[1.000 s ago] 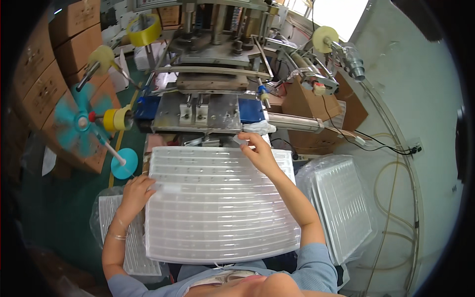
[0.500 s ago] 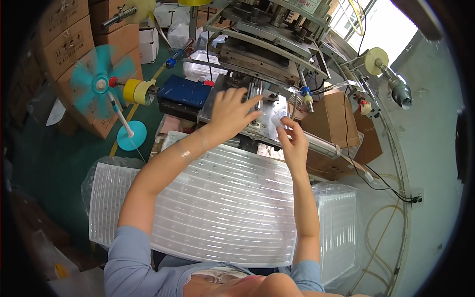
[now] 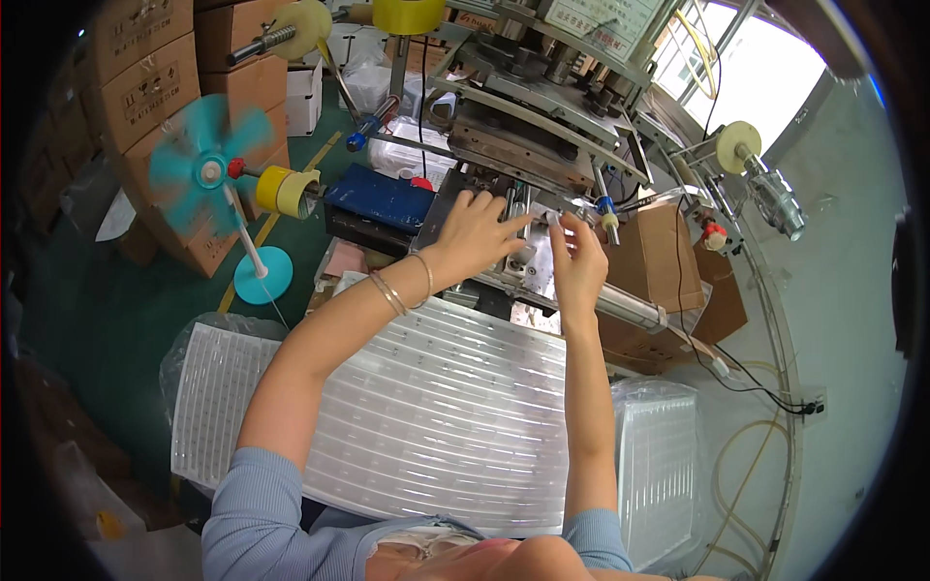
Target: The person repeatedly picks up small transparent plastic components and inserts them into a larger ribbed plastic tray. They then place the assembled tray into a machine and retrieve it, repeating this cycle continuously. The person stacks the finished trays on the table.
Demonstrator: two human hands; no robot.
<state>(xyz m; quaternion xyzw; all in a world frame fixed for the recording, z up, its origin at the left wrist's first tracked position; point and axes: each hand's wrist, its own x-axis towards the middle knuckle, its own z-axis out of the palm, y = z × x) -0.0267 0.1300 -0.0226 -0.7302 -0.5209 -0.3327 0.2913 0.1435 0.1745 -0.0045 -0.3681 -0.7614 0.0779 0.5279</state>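
My left hand (image 3: 475,239) reaches over the metal bed (image 3: 528,276) of a press machine (image 3: 523,145). Its fingers are spread, and nothing shows in them. Close by on the right, my right hand (image 3: 582,263) is raised at the same bed, thumb and fingers pinched on a small clear plastic piece (image 3: 554,220). The piece's exact shape is too small to make out. Below both hands lies a wide translucent ribbed tray (image 3: 436,416), its rows holding small clear parts. Two thin bracelets circle my left wrist.
A spinning teal fan (image 3: 210,172) stands at the left before stacked cartons (image 3: 145,82). Tape rolls (image 3: 288,191) and a blue box (image 3: 380,197) sit beside the press. Further ribbed trays (image 3: 659,465) flank the big one. An open carton (image 3: 651,257) and hanging cables are on the right.
My right hand has moved slightly up, bringing the clear piece closer to the press. My left hand stays spread over the bed. The whole view has shifted a little.
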